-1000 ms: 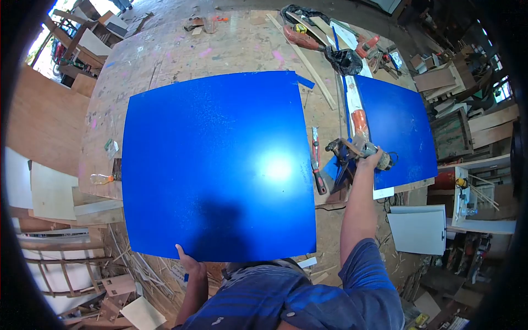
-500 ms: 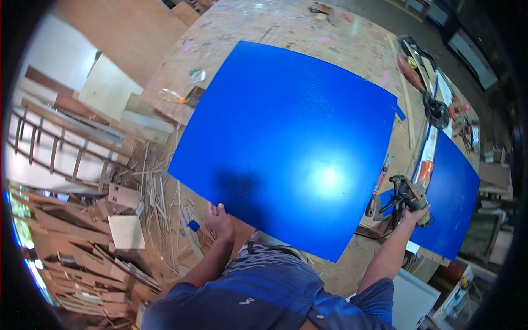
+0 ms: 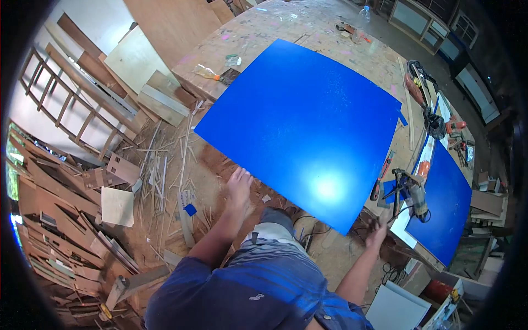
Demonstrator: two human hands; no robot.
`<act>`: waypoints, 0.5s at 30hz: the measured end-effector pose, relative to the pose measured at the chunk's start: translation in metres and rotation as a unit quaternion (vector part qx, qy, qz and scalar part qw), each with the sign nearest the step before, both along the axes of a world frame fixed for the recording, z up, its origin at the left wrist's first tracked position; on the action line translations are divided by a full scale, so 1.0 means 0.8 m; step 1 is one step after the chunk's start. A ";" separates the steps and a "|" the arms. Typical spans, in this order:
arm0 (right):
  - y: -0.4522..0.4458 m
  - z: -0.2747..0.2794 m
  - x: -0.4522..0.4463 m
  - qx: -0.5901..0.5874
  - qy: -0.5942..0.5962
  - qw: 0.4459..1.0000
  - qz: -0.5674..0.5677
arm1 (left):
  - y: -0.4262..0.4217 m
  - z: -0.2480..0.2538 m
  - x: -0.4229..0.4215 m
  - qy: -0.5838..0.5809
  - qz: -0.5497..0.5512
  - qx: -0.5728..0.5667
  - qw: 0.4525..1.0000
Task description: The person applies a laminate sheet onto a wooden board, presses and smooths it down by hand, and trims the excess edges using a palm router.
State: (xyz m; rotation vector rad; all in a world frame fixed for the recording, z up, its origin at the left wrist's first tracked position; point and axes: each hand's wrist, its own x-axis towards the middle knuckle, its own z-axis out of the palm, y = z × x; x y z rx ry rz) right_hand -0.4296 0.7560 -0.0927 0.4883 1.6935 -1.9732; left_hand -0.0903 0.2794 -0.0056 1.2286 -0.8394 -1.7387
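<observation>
A large blue sheet (image 3: 302,126) lies on the wooden workbench (image 3: 247,41), its near edge towards my body. My left hand (image 3: 240,184) is at the sheet's near left edge, fingers bent against it. Off the sheet's near right corner is my right hand (image 3: 377,232), its fingers apart and nothing in them. Just beyond that hand, a power tool (image 3: 415,197) with a corded body rests by a second blue sheet (image 3: 448,203). A red and black handled cutter (image 3: 379,179) lies between the large sheet and the tool.
Wood scraps (image 3: 159,170) litter the floor at the left, near a wooden ladder (image 3: 60,107). A clear bottle (image 3: 363,17) stands at the bench's far side. Black plastic (image 3: 434,124) and a red tool (image 3: 454,126) are on the right. A white panel (image 3: 399,308) is below.
The view has turned and shifted. My right hand has let go of the power tool and drawn back towards me. My left hand has stayed near the big sheet's near edge.
</observation>
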 end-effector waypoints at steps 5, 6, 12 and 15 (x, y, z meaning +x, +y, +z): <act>-0.025 0.019 0.088 0.041 0.002 0.993 0.113 | 0.024 0.029 0.004 -0.054 -0.117 0.082 0.988; -0.025 0.023 0.100 0.040 0.014 0.992 0.119 | 0.022 0.018 -0.001 -0.050 -0.131 0.050 0.989; -0.039 0.071 0.162 0.146 0.099 0.969 0.174 | -0.029 -0.009 -0.050 -0.011 0.014 -0.062 0.998; -0.043 0.078 0.198 0.195 0.103 0.964 0.150 | -0.090 -0.030 -0.065 -0.053 0.139 -0.106 0.983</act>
